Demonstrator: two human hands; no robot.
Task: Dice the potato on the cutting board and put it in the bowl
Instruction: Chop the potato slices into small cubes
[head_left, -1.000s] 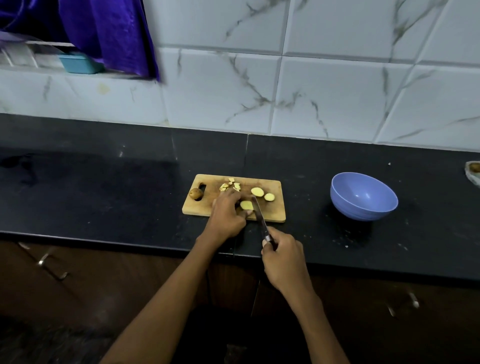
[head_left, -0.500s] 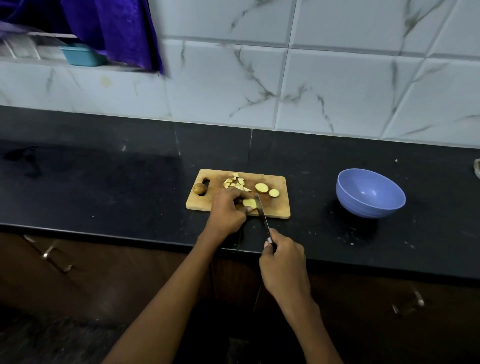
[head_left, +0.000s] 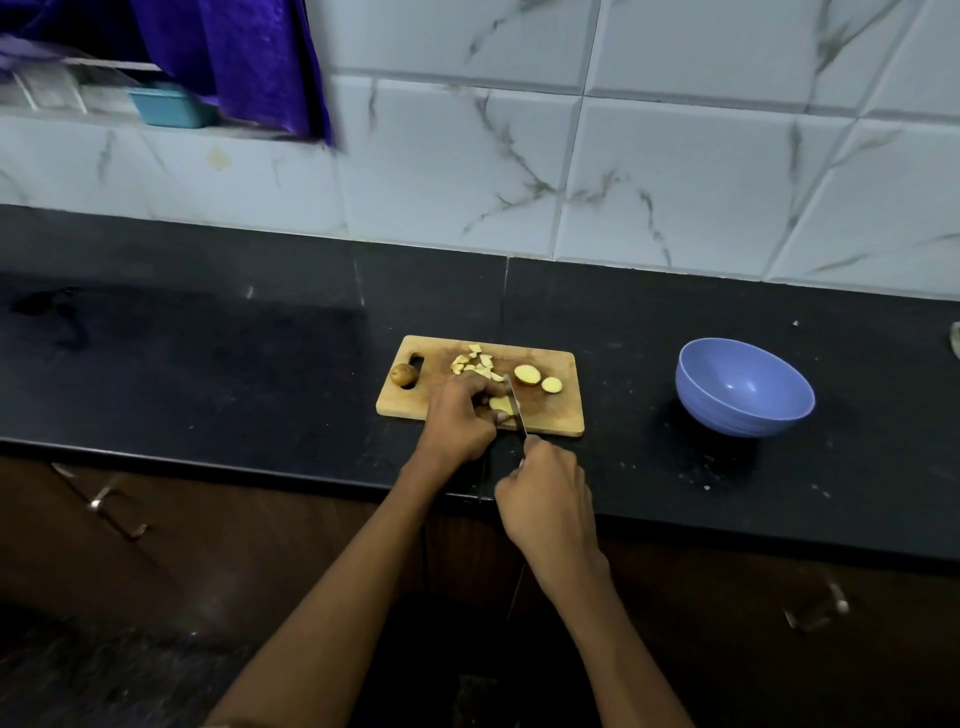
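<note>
Two hands at the cutting board

Left hand (head_left: 457, 415) curled, pinning potato slice (head_left: 500, 403) on cutting board (head_left: 563, 415) near counter (head_left: 208, 374) front edge. Right hand (head_left: 545, 499) wrapped round knife (head_left: 514, 405) handle, blade on slice. Bowl (head_left: 744, 387) well apart, toward right edge.

Left hand (head_left: 457, 421) curled, fingers apparently pinching; right hand (head_left: 548, 493) fisted, both forearms extended

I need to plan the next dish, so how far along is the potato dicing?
Done: a small pile of dice lies on the cutting board. In hand: the left hand steadies a slice under the knife that the right hand grips. Left: two slices, an end piece, and filling the empty bowl.
</note>
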